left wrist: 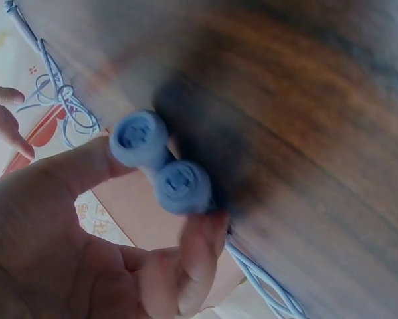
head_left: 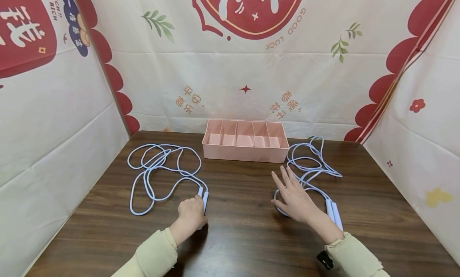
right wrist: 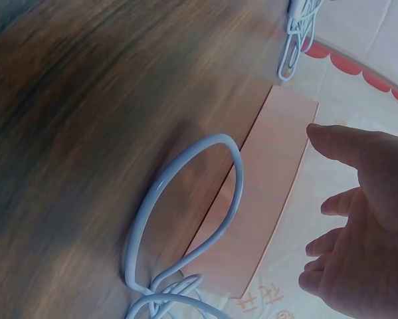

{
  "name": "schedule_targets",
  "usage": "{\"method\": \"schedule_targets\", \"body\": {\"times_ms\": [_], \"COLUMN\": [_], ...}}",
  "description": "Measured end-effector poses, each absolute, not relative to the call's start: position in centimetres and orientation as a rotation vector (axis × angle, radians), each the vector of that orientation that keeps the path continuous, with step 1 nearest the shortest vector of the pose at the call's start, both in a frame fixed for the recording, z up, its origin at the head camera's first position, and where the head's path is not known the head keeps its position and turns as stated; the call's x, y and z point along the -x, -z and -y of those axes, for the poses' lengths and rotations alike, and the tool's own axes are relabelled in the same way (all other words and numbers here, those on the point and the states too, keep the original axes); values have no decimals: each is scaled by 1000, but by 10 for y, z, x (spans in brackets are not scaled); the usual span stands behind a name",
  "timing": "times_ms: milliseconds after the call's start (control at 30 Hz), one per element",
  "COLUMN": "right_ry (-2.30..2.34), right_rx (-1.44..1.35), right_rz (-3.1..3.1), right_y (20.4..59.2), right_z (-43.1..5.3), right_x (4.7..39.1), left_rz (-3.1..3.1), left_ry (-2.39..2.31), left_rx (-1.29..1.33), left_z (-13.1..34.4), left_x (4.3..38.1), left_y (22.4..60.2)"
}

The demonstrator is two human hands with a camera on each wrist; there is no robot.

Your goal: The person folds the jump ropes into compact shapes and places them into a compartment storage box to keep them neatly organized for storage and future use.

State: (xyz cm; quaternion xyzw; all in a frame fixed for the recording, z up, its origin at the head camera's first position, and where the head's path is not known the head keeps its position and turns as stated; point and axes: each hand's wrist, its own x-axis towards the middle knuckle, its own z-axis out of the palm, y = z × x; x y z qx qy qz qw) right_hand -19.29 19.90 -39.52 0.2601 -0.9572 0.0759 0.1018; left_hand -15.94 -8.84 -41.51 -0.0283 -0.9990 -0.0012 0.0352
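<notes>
My left hand (head_left: 191,214) pinches the two light-blue handles (left wrist: 162,163) of a jump rope (head_left: 154,167) between thumb and fingers. The handle ends face the left wrist camera, side by side. The rope's cord spreads in loose loops over the left of the table. On the right, a second light-blue jump rope (head_left: 314,171) lies in tangled loops, its pair of handles (head_left: 334,213) side by side beside my right forearm. Over the near loops of that rope hovers my right hand (head_left: 295,198), fingers spread and holding nothing.
A pink box (head_left: 246,152) with several compartments stands at the back of the brown wooden table (head_left: 237,221), between the two ropes. Printed white cloth (head_left: 215,69) walls in the back and both sides.
</notes>
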Motion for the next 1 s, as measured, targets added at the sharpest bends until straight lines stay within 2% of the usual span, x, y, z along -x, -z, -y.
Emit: {"method": "schedule_targets", "body": {"times_ms": [267,533,800,1000], "right_ry": [-244,-281,-306,-319], "right_rx": [-770,-768,-777,-807], "right_rz": [2839,2838,2836,2813], "right_y": [397,399,399,395], "right_z": [-197,-198,-198,-196], "right_x": [192,191,189,189], "left_rz": [2866,2808,2819,2836], "left_ry": [-272,-346,-312,-140], "left_rx": [141,120,89,174], "left_z": [88,88,92,103], "left_x": [151,154,157,156], "left_y": [422,428,429,419]}}
